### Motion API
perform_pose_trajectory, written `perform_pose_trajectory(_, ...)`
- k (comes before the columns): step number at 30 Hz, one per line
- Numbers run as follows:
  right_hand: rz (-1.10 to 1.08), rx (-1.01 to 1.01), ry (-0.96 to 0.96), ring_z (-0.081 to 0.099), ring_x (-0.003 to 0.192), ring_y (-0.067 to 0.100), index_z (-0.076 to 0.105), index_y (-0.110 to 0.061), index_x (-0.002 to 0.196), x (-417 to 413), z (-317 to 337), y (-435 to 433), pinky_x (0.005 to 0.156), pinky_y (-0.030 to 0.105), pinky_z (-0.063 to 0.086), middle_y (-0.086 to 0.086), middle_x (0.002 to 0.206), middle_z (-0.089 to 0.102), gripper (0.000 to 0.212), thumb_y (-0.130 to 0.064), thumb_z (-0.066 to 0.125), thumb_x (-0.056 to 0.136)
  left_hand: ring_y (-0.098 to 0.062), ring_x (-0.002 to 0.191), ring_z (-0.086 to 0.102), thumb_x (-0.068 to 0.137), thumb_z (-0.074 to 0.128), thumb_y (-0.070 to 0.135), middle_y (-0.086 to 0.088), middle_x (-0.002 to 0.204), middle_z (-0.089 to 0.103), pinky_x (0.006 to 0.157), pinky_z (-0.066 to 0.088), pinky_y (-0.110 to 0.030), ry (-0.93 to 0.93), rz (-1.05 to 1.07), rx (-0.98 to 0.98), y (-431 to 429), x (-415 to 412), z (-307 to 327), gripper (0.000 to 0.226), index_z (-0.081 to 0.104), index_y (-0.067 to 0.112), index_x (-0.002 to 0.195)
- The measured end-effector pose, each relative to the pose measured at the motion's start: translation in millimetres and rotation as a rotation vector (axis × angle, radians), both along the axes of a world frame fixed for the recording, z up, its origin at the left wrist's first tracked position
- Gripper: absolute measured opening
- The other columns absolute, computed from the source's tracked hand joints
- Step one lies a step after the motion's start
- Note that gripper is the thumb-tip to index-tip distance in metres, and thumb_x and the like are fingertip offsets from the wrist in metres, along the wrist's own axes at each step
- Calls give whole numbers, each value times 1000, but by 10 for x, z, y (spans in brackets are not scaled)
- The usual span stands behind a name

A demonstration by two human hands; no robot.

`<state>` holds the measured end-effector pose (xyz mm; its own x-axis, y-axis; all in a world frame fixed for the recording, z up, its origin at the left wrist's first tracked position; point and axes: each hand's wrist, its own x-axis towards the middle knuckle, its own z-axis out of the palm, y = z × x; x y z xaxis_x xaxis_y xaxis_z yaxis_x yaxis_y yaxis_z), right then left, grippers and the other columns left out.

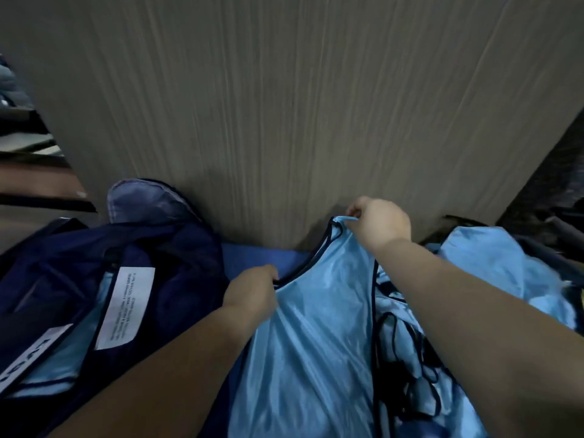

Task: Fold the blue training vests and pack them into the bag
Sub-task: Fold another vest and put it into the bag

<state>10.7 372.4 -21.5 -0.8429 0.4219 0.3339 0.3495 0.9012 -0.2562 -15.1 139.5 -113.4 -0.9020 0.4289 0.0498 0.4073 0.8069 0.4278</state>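
Left hand (249,295) and right hand (377,221) are pinching the shiny light-blue dark-trimmed vest (316,343) by its shoulder straps, spreading it flat for folding | open navy fabric bag (151,263) is waiting near-left, seemingly already holding vests.

Both hands pinch one light-blue vest (316,327): right hand (380,221) at shoulder strap, left hand (252,290) at neckline; navy bag (132,279) lies left.

You are looking at a shiny light-blue mesh vest (316,327) showing dark navy piping, a dark navy fabric bag (164,263) carrying a white printed label (126,308), and a grey-brown wood-grain panel (284,105) streaking vertically.
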Motion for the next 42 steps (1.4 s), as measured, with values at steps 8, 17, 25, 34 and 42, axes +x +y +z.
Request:
perform_pose_trajectory(8, 23, -388, 121, 58, 99, 26, 64, -16, 102, -469, -468, -49, 77, 24, 37, 8, 108, 62, 18, -7, 54, 90, -29, 95, 55, 83, 42, -3, -5, 114, 46, 81, 49, -41, 50, 72, -86, 118, -11, 116, 38, 44, 16, 115)
perform_pose_trajectory(17, 240, -488, -5, 51, 107, 19, 55, -18, 123, -10, -796, 60, 87, 16, 32, 8, 125, 48, 41, -1, 55, 87, -12, 148, -18, 101, 18, 56, 10, 162, -11, 119, -14, -37, -41, -406, -247, 441, 481, -354, 64, 1, 28, 156)
perform_pose_trajectory(25, 198, -312, -666, 24, 143, 16, 18, -37, 150, 904, -912, 131, 119, 45, 15, -9, 157, 19, 89, -47, 66, 76, -11, 148, -17, 96, 14, 66, 13, 162, -10, 120, -13, -44, 18, -340, -291, 466, 511, -452, 69, -3, 36, 155)
perform_pose_trajectory(34, 164, -210, -596, 31, 141, 18, 29, -36, 149, 1215, -918, 444, 112, 30, 26, -10, 159, 22, 65, -15, 51, 91, -15, 147, -22, 72, -1, 85, 15, 160, -16, 119, -14, -47, 14, -331, -328, 478, 559, -412, 92, -7, 41, 153)
perform_pose_trajectory(42, -109, 76, -592, 50, 127, 27, 36, -19, 145, 1377, -865, 565, 102, 37, 43, 6, 143, 44, 52, -5, 35, 95, -14, 147, -20, 74, 3, 85, 16, 161, -13, 119, -13, -46, 52, -317, -294, 467, 561, -437, 90, -4, 42, 153)
